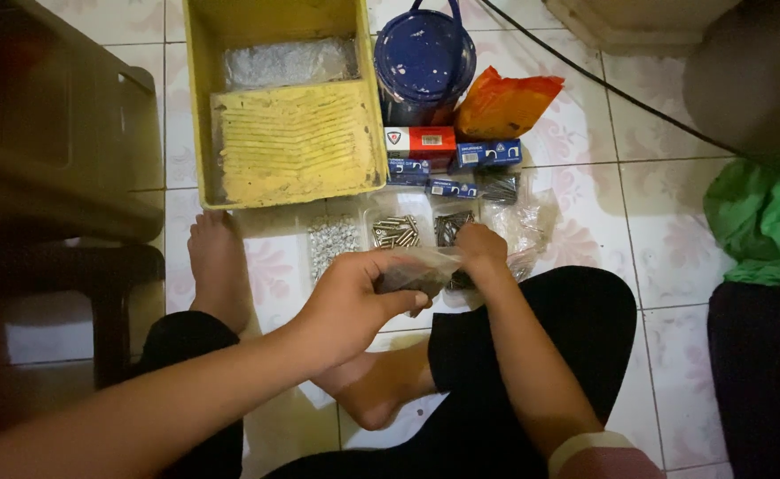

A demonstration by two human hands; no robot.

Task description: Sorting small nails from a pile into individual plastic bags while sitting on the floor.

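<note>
My left hand (352, 302) grips a small clear plastic bag (418, 269) with dark small parts inside. My right hand (481, 251) pinches the bag's right end, fingers closed on the plastic. Both hands hover above my crossed legs, just in front of a clear divided tray (365, 215) on the tiled floor. The tray's compartments hold silvery screws (331, 238), metal bolts (395, 231) and dark screws (451, 224).
A yellow paint tray (196, 106) lies ahead, with a blue bucket (423, 58), an orange bag (503, 104), and red and blue small boxes (450, 153) beside it. A dark stool (62, 160) stands at left. Green cloth (762, 222) lies right. A black cable (603, 84) crosses the floor.
</note>
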